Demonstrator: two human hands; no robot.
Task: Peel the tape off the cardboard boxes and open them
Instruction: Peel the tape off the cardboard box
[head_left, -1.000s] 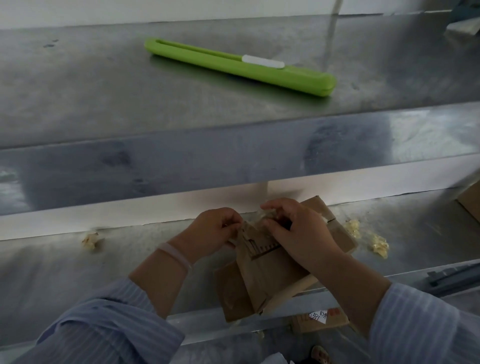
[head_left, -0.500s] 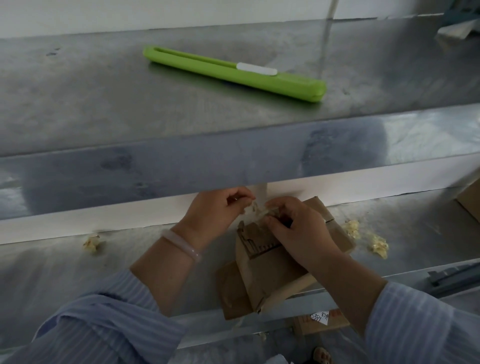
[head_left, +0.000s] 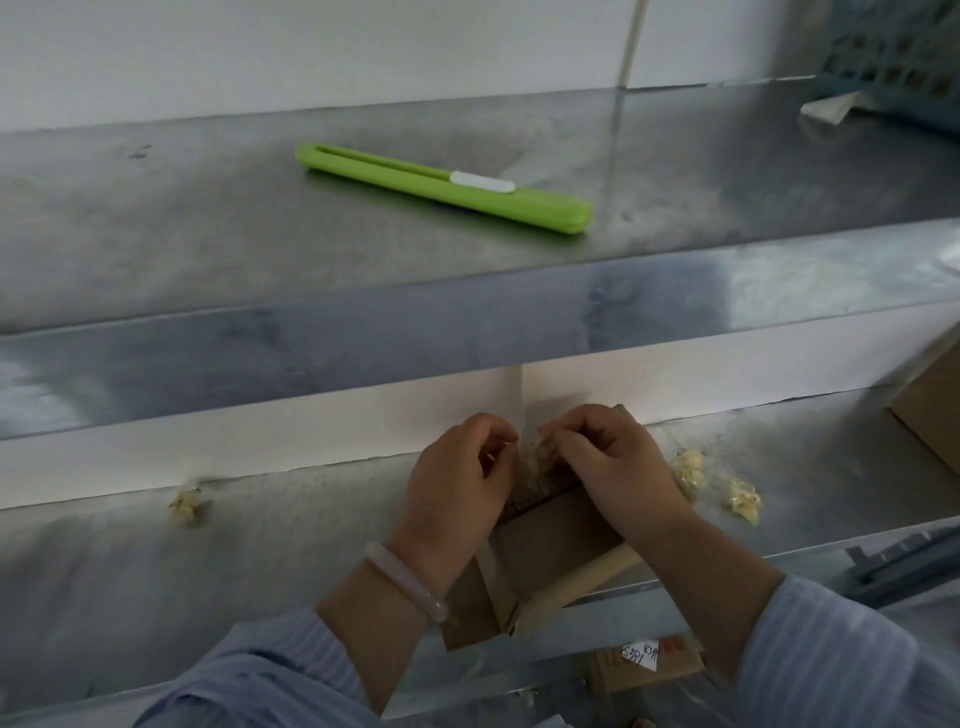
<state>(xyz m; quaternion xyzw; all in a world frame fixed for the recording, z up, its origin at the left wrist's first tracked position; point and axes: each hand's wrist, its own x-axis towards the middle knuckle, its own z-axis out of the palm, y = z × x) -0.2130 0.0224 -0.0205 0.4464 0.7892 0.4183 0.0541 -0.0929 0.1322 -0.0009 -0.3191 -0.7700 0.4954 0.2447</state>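
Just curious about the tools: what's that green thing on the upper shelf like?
A long, slim green box cutter, plastic by its look, with a white slider on top and a slot along its left half. No blade shows. It lies flat, angled, on the steel upper shelf; nothing else touches it.

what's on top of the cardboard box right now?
The left hand and right hand pinch crumpled tape at the far end of the box. The surface beneath them is covered, so whether it is open can't be seen.
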